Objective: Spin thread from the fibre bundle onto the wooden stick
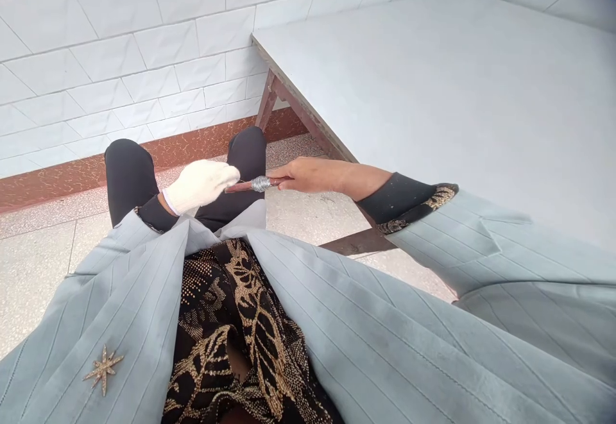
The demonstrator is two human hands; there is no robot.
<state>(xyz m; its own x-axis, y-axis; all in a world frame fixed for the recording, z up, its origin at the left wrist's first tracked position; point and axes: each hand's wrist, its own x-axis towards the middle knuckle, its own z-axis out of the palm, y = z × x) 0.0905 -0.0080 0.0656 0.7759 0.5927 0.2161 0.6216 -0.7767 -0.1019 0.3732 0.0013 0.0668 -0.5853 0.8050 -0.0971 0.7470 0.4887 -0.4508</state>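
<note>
At the left of the head view, the left hand (199, 185) wears a white knitted glove and is bunched into a loose fist above the knees, its knuckle end closed over or pressed against one tip of a slender reddish-brown stick (253, 185); the glove hides that tip, so whether the fingers actually clamp it cannot be told. The stick runs nearly level from left to right across the gap between the two hands, its long axis tilted just slightly, the right end a little higher in the picture. Around its middle sits a tight wrapping of silvery wire (260, 184), closer to the bare hand than to the glove. Further right, the right hand (308, 175), bare, pinches the other end with narrowed fingers, thumb and fingertips closed on the shaft just beyond the wire. So the stick lies between both hands, touched by each, pointing from glove to bare hand. Behind and to the right stands a pale grey table (457, 90) on a dark frame, its edge just beyond the right wrist.
</note>
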